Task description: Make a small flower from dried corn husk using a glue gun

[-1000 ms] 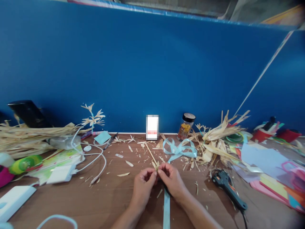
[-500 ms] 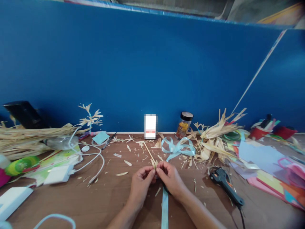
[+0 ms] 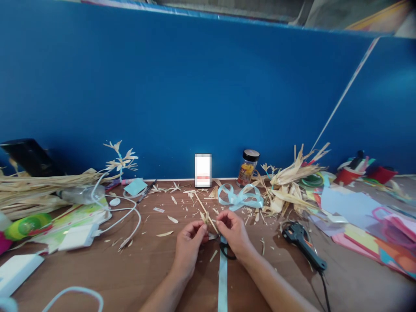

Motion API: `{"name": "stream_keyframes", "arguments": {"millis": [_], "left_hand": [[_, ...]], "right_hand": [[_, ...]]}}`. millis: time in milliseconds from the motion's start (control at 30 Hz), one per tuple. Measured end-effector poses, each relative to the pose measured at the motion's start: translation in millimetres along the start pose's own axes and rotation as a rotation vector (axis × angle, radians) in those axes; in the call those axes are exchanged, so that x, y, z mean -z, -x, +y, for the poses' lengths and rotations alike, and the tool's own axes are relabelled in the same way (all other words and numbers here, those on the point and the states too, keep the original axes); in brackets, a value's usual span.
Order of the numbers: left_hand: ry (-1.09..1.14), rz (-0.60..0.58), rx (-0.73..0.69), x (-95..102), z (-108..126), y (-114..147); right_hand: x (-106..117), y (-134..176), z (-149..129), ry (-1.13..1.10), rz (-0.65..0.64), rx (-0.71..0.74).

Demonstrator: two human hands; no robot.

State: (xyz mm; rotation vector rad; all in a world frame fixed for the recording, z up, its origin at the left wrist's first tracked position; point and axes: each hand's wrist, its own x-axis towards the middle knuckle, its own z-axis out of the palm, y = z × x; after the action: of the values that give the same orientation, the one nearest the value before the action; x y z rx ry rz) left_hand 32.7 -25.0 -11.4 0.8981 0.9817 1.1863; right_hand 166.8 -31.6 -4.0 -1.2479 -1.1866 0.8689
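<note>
My left hand (image 3: 189, 242) is closed in a pinch on a small flower of pale dried husk (image 3: 204, 218), its petals pointing up. To its right, a little apart, my right hand (image 3: 234, 234) has thumb and forefinger pressed together; what they hold, if anything, does not show. A thin pale stick (image 3: 202, 203) slants behind the flower and between the hands. Under my right hand lie scissors, mostly hidden, with a black handle (image 3: 229, 255) showing. A light blue ribbon (image 3: 222, 281) runs beneath them toward me.
Behind my hands are a looped blue ribbon bow (image 3: 240, 198), a jar with a black lid (image 3: 248, 168) and husk scraps. A black glue gun (image 3: 303, 247) lies at right, before dried husks (image 3: 289, 190) and coloured paper (image 3: 354, 208). White cables (image 3: 138, 216) curl at left.
My hands have moved apart; before, their fingertips met at the flower. It now stays in my left hand, and more of the scissors' handle shows. The view has shifted slightly.
</note>
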Motion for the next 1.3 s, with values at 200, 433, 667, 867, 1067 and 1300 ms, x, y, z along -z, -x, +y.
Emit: {"name": "stream_keyframes", "arguments": {"millis": [200, 433, 667, 867, 1067, 1300], "left_hand": [[-0.021, 0.000, -0.019, -1.3, 2.1, 1.6], [0.010, 0.005, -0.045, -2.8, 3.7, 2.8], [0.027, -0.008, -0.043, -0.4, -1.7, 0.5], [0.027, 0.013, -0.039, -1.3, -1.7, 0.1], [0.047, 0.064, -0.072, -1.7, 9.1, -0.5], [0.106, 0.121, -0.109, -3.0, 41.0, 2.4]], "right_hand": [[-1.2, -1.6, 0.5, -0.057, -0.002, 0.005], [-3.1, 2.9, -6.2, -0.093, -0.049, 0.000], [-1.2, 1.1, -2.6, -0.035, -0.011, 0.027], [5.0, -2.7, -1.4, 0.129, 0.020, 0.091], [13.5, -4.1, 1.0, 0.331, -0.024, 0.170], [20.3, -8.1, 7.2, 0.493, -0.064, 0.229]]}}
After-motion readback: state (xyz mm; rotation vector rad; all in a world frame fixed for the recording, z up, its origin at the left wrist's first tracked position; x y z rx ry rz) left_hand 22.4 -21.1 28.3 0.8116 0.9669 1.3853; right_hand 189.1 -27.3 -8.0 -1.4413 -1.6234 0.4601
